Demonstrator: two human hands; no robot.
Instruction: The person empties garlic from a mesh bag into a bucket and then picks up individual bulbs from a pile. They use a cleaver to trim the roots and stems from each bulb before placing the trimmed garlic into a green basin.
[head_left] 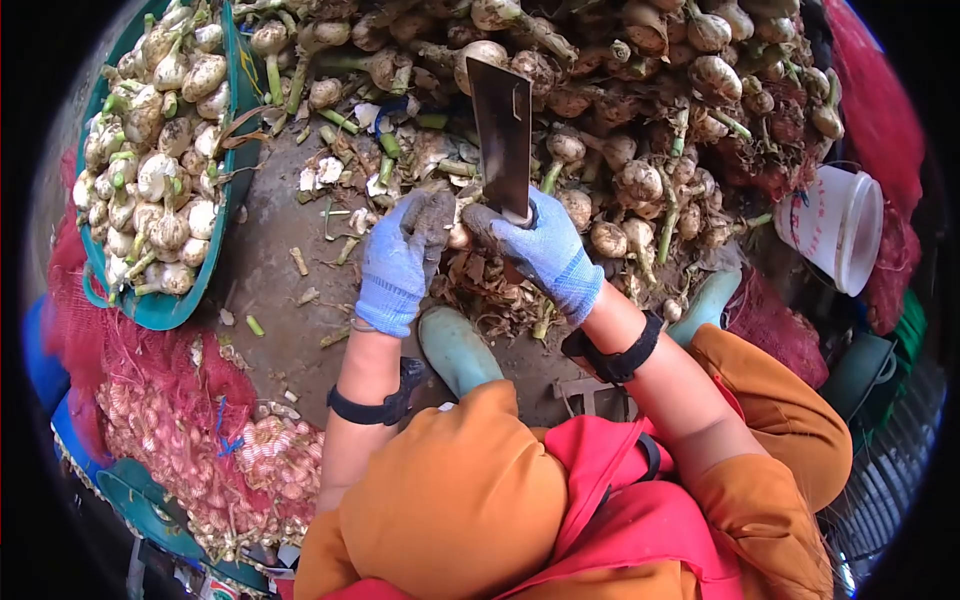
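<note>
My right hand [540, 245], in a blue glove with a dirty grey palm, grips a broad dark blade [502, 135] that stands up with its tip away from me. Beside it, my left hand [405, 255], gloved the same way, has its fingers curled in at a small pale bulb [458, 237] between the two hands. How firmly the left fingers hold the bulb is hard to make out. Just beyond the hands lie cut green stems [388, 145] and white peelings [322, 174]. Dry roots and skins [480, 285] lie below the hands.
A large heap of stemmed bulbs [640, 180] spans the top. A green tub [215, 245] of bulbs stands left, with red netting and garlic [180, 420] below it. A white bucket [835, 225] lies tilted at right. My green boots [458, 350] are below the hands.
</note>
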